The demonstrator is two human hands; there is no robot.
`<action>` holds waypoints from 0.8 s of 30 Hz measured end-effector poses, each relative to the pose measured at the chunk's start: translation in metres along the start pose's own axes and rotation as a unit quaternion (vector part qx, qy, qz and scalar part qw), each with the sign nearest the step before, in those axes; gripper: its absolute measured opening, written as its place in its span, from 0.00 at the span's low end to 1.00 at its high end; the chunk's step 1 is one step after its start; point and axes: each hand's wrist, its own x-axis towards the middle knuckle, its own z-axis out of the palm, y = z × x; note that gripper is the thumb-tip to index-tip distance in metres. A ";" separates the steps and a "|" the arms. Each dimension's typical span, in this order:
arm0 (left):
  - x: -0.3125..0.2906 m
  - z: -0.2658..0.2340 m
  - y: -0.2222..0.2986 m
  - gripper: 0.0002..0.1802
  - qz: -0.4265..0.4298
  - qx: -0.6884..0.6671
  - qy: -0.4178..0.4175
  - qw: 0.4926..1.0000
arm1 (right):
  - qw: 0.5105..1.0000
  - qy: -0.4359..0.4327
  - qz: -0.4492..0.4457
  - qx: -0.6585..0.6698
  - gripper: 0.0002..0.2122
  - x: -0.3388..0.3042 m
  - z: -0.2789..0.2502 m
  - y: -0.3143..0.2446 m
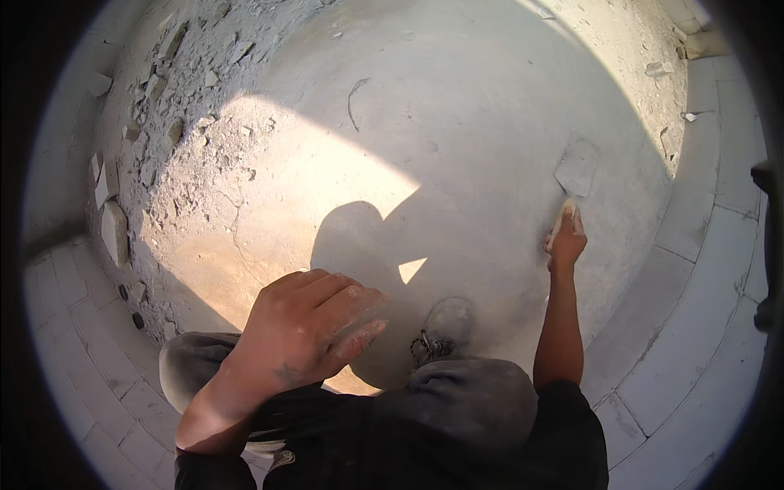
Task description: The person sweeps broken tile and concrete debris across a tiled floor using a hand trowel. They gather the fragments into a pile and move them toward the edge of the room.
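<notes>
My right hand (567, 238) reaches out at the right, its fingers wrapped round the handle of a trowel. The trowel's flat grey blade (578, 168) points away from me, low over or on the dusty floor; whether it touches, I cannot tell. Nearer, over my left knee, I hold up my left hand (314, 322), its back toward me. Its dusty fingers are bent and pressed together, with the thumb close beneath them. Nothing shows in it, though the palm is hidden.
Broken stones and rubble (163, 98) lie along the far left of the grey floor (474, 106). A thin dark strand (354, 102) rests farther out. Pale block walls (694, 237) curve along both sides. My shoe (445, 327) stands below, beside my shadow and a sunlit patch.
</notes>
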 end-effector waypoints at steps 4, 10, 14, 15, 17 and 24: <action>0.008 0.007 -0.019 0.13 0.044 -0.086 -0.046 0.994 | 0.866 -0.164 -0.326 -0.342 0.24 -0.092 0.130 -0.012; 0.017 0.023 -0.036 0.12 0.074 -0.160 -0.121 0.977 | 0.716 -0.160 -0.473 -0.488 0.22 -0.106 0.097 -0.064; 0.010 0.029 -0.039 0.11 0.122 -0.262 -0.165 0.943 | 0.801 0.077 -0.372 -0.463 0.24 -0.095 -0.008 -0.037; 0.009 0.030 -0.039 0.10 0.146 -0.249 -0.182 0.940 | 0.930 0.076 -0.066 -0.355 0.23 -0.100 -0.039 -0.022; 0.001 0.029 -0.039 0.09 0.180 -0.217 -0.233 0.931 | 0.960 0.253 0.124 -0.007 0.20 -0.116 -0.070 0.028; -0.014 0.017 -0.061 0.08 0.173 -0.238 -0.189 0.937 | 0.971 0.160 0.124 0.126 0.18 -0.204 0.056 0.105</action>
